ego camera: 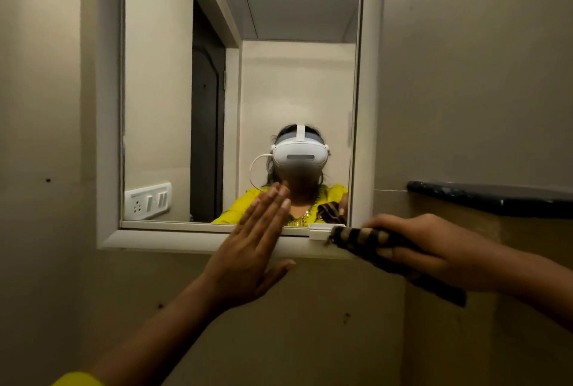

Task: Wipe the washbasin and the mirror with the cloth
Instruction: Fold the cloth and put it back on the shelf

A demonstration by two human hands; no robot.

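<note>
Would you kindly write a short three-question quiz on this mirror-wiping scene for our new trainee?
1. True or false: the cloth is in the left hand.
2. Which part of the mirror is the cloth nearest? A) top left corner B) bottom right corner C) centre
3. Fill in: the left hand is held ____, fingers together, against the lower frame.

Key: 1 false, the right hand grips it; 2 B; 3 flat.

The head camera is looking forward and slightly up, close to the mirror [242, 91] beyond both hands, itself showing reflected.
</note>
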